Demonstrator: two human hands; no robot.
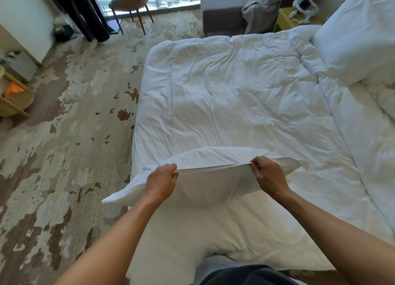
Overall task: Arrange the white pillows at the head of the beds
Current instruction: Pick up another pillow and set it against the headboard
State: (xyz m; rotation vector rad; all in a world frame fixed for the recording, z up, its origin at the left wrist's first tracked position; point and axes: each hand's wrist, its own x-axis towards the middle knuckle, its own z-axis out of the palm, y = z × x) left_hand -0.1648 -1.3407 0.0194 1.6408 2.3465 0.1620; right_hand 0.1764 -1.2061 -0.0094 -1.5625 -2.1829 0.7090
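Note:
A white pillow (211,178) hangs in front of me over the near part of the bed (224,105). My left hand (162,182) grips its top edge on the left side. My right hand (267,175) pinches the same edge on the right, so the fabric is stretched between the two hands. The pillow's lower left corner sticks out past the bed's side, above the carpet. A second white pillow (354,43) lies at the right end of the bed, with more bunched white bedding (382,98) below it. A wrinkled white duvet covers the bed.
Patterned beige and brown carpet (70,148) runs along the left of the bed. A brown chair (130,4) stands by the window at the back. A grey bench with crumpled linen (222,13) and a yellow side table (286,17) stand beyond the bed.

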